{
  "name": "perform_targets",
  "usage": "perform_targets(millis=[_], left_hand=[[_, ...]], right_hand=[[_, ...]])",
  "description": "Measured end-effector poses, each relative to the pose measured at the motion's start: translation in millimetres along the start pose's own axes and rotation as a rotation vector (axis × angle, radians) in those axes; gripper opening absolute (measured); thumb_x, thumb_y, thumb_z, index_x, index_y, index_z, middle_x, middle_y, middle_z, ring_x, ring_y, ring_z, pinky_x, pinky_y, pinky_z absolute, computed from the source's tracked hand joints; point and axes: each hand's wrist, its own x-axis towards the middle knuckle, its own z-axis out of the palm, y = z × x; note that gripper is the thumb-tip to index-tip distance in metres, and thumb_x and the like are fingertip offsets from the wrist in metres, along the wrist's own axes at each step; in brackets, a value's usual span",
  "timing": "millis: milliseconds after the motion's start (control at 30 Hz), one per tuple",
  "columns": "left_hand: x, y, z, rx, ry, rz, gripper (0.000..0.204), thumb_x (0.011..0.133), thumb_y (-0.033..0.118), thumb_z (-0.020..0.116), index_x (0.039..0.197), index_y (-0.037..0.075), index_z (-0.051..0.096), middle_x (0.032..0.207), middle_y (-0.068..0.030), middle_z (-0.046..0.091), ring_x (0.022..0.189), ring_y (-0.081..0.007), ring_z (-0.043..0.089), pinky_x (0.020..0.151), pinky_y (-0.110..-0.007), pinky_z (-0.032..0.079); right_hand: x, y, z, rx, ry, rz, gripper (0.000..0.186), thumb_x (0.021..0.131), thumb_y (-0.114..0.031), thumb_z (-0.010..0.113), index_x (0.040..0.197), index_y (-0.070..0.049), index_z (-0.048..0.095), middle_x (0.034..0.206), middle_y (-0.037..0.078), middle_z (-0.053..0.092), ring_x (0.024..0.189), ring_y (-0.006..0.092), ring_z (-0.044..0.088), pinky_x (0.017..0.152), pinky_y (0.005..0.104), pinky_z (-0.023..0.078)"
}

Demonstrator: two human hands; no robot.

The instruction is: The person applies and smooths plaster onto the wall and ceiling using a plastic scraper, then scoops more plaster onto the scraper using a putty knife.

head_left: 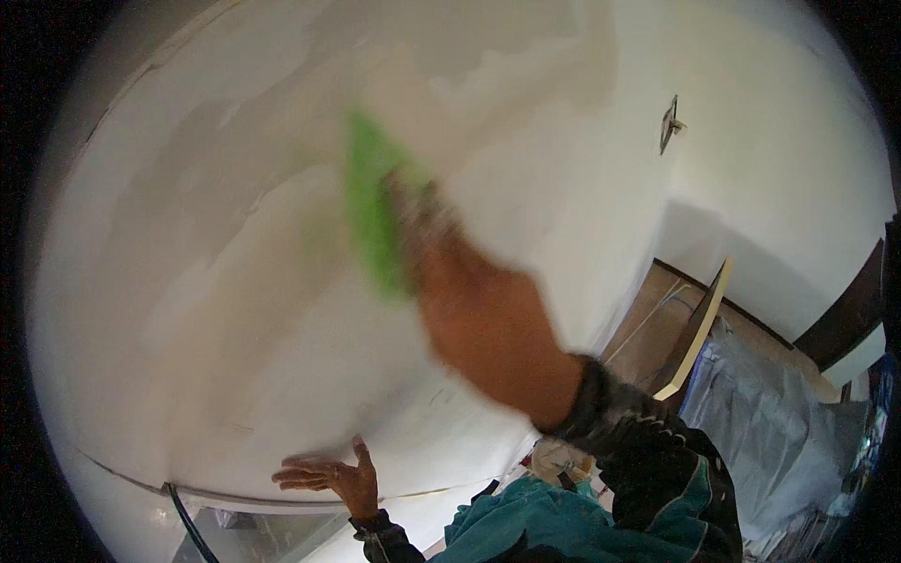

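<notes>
My right hand (488,310) reaches up in front of the wall (310,347) and is closed round a bright green flat tool (371,206). Motion smears the tool, so its exact kind is unclear, as is whether it touches the wall. Grey-beige patches and paler areas with uneven edges cover the wall's surface. Lower down, my left hand (343,479) has its fingers stretched out and thumb raised; it appears to rest on the wall and holds nothing.
A small fixture (669,127) sticks out of the wall at upper right. Below it stands a board with a pale yellow edge (696,328), beside something draped in a grey plastic sheet (765,427). A dark strip (190,525) and a glass pane (267,537) lie at lower left.
</notes>
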Motion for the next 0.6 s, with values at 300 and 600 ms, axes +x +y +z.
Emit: perform_targets(millis=[300,600], left_hand=[[5,12,-6,-0.040,-0.005,0.068,0.133,0.074,0.072,0.062,0.148,0.001,-0.023,0.147,-0.0360,-0.031,0.134,-0.0555,-0.031,0.099,-0.078,-0.010],[2,7,8,-0.079,0.017,-0.003,0.132,0.074,0.072,0.063,0.149,0.001,-0.021,0.147,-0.0366,-0.031,0.135,-0.0546,-0.030,0.101,-0.076,-0.009]], right_hand=[[79,100,3,0.100,0.257,0.033,0.060,0.086,-0.007,0.058,0.141,0.004,0.036,0.091,0.026,0.064,0.076,0.0401,0.064,0.067,0.0481,0.053],[21,-46,19,0.056,0.020,-0.082,0.072,0.086,-0.012,0.059,0.151,-0.010,0.028,0.135,0.031,0.047,0.098,0.0400,0.066,0.056,0.0376,0.060]])
